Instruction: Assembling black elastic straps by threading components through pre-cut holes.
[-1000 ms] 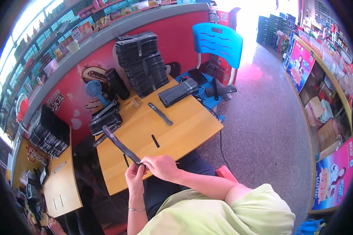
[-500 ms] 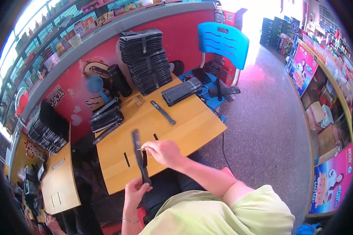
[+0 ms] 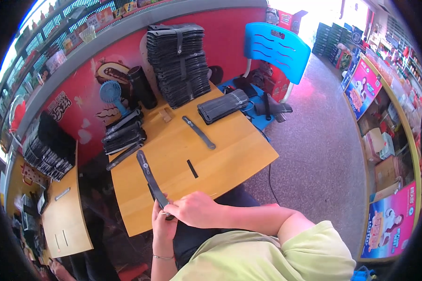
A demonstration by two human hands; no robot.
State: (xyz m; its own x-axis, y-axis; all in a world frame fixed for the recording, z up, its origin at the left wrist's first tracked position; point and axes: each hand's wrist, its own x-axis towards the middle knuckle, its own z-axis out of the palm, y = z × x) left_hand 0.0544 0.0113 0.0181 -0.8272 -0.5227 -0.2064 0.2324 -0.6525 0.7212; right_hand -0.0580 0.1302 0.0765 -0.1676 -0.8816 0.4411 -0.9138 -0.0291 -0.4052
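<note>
A long dark grey strap [image 3: 148,174] with a rounded far end and a small pale round mark slants over the near left part of the wooden table [image 3: 239,157]. Its near end is gripped by my left hand [image 3: 163,228], fingers wrapped round it at the table's front edge. My right hand [image 3: 195,209] is closed on the same end, its fingertips meeting my left fingers; what else it may hold is hidden. Beyond them a second grey strap [image 3: 199,133] lies flat. Between that strap and my right hand is a short black strip [image 3: 192,169].
Tall bundled stacks of dark straps [image 3: 180,65] stand at the back. A flat black bundle [image 3: 222,107], a small wooden block [image 3: 165,115], a blue fan [image 3: 111,92] and a black cylinder [image 3: 142,87] are near them. A blue chair [image 3: 277,51] stands back right; another table [image 3: 72,220] is at left.
My right hand has come down toward me from the strap's middle to its near end, beside my left hand. The strap's far end has swung left. The thin pale stick no longer shows in my fingers.
</note>
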